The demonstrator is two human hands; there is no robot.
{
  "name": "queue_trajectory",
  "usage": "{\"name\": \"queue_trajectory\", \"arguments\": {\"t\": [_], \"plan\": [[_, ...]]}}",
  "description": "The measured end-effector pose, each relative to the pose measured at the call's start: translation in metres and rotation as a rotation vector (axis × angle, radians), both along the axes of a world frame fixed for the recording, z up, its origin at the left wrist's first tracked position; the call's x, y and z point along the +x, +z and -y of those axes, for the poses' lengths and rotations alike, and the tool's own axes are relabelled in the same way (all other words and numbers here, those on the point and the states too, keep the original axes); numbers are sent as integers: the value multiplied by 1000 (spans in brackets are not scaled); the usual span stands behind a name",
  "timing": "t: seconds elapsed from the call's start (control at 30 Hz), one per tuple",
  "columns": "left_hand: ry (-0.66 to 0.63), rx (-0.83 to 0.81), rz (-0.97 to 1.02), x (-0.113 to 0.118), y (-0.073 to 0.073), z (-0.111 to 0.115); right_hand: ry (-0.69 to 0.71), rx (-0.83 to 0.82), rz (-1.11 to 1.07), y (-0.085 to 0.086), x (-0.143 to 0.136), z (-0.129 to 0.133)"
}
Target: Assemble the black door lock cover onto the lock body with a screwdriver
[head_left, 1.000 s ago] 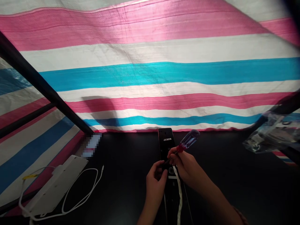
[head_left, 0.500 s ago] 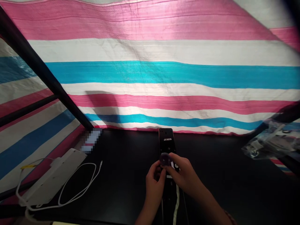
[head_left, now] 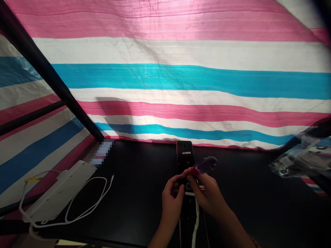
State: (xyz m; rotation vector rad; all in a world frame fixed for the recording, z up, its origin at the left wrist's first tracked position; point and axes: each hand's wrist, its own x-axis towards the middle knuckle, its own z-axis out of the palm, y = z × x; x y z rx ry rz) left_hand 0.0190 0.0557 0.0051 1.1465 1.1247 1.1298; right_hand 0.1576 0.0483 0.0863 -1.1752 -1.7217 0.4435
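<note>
So, the long black panel (head_left: 184, 147) is laid flat on the black table (head_left: 134, 196), running from near the back edge down past the bottom of the view. A small white label is stuck near its far end. The clear-handled screwdriver (head_left: 205, 165), red at the collar, is held over it in the right hand (head_left: 208, 194), pinched pretty snugly, handle tipped up and off to the right. The left hand (head_left: 171, 197) is curled at the panel's left side, thumb and fingers close together; whether anything's gripped there can't be told. A pale cord (head_left: 197, 220) is draped along the panel. Further out, a white power strip (head_left: 60, 193) and a looped white cable (head_left: 105, 186) can be seen on the left, and a clear plastic bag (head_left: 297, 158) on the right. It's all backed by a striped tarp (head_left: 181, 77).
</note>
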Motion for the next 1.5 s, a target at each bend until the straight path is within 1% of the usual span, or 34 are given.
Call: {"name": "queue_trajectory", "arguments": {"t": [0.37,0.6,0.9,1.07,1.3,1.5], "plan": [[-12,8,-12,0,-3,0,-21,-13,-16,-7,0,1],[13,-5,-2,1,-2,-3,-15,8,-2,-8,0,1],[9,-1,16,1,-2,-2,-18,15,12,-8,-1,-1],[-9,-21,15,0,-2,-3,-1,29,30,-4,-3,-2],[-18,-36,86,3,-7,-5,19,46,53,5,-7,-16],[-11,-28,29,1,-1,-9,39,27,-16,7,-3,-30]]}}
